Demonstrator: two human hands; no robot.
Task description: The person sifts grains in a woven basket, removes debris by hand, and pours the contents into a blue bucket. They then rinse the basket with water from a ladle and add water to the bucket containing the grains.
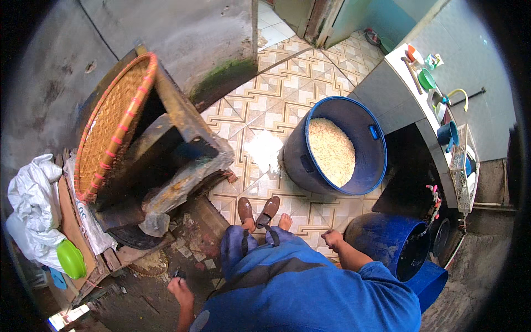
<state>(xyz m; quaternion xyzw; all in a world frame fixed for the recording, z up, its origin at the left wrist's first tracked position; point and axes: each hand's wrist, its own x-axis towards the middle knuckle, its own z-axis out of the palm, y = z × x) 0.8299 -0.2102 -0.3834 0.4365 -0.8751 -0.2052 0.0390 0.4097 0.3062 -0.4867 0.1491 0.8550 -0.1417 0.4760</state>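
Note:
My left hand (180,290) hangs low on the left with curled fingers. A small dark bit shows by its fingertips, too small to name; I cannot tell whether it is held. My right hand (333,239) hangs loosely closed ahead of my body, and nothing shows in it. Just beyond it stands a large blue tub (296,148) with pale grain, like rice, inside. A blue drum (371,231) lies tipped beside my right forearm, its dark mouth facing right. Below me are two brown slippers (269,209); my right foot (285,222) is bare beside them.
A round woven tray (108,138) leans against a rough block stove (191,191) at left. Behind it lie white sacks (36,205) and a green basin (71,259). Along the right runs a counter (406,74) with bowls, a blue dipper (447,134) and a rack (460,166). Tiles (260,116) look wet.

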